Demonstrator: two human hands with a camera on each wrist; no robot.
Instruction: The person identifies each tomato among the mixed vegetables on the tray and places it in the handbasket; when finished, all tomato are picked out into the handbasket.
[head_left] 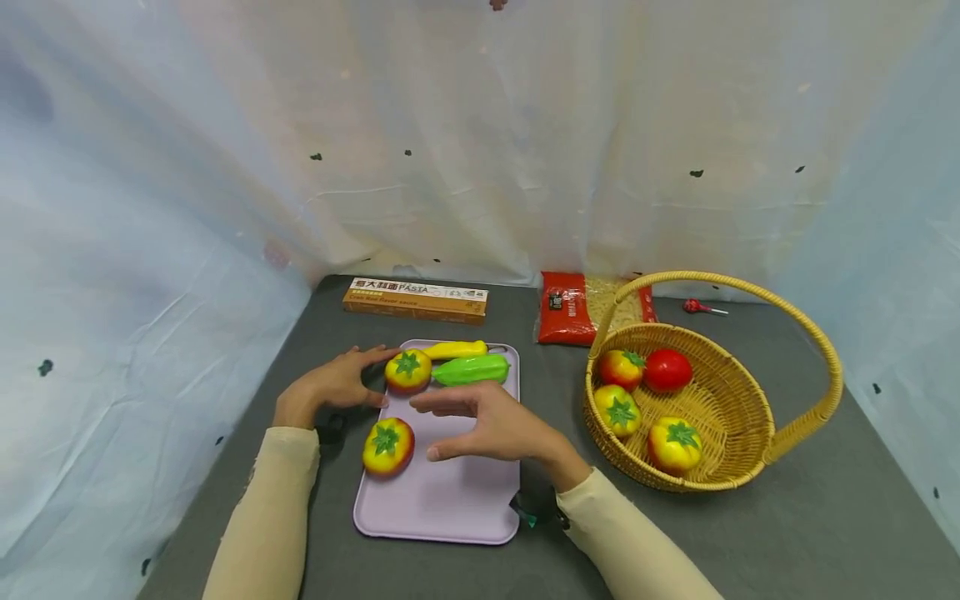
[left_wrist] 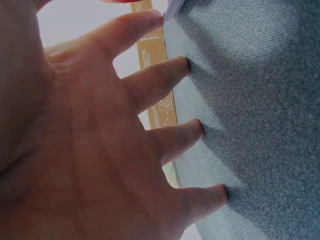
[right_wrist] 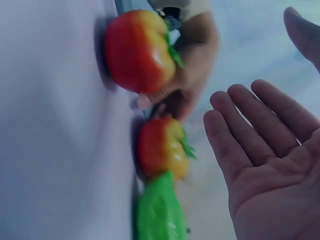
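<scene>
My left hand [head_left: 335, 385] is at the left edge of a pale purple tray [head_left: 450, 521], fingers spread. In the left wrist view its fingertips [left_wrist: 218, 194] are down at the dark tabletop. Its thumb and index finger reach either side of the upper yellow-red, leafy-topped fruit [head_left: 407, 372]. Over the middle of the tray hovers my right hand [head_left: 498, 423], thumb apart from straight fingers, with nothing in it. A second such fruit [head_left: 387, 447] lies on the tray's left side. At the tray's far end are a ribbed green vegetable [head_left: 472, 370] and a yellow chili pepper [head_left: 455, 349].
To the right stands a wicker basket [head_left: 738, 417] with a tall handle, holding yellow-red fruits and a red tomato [head_left: 668, 370]. Along the back lie a pasta box [head_left: 415, 301], a red pasta bag [head_left: 567, 308] and a red lollipop [head_left: 697, 307]. White sheeting [head_left: 480, 167] hangs behind.
</scene>
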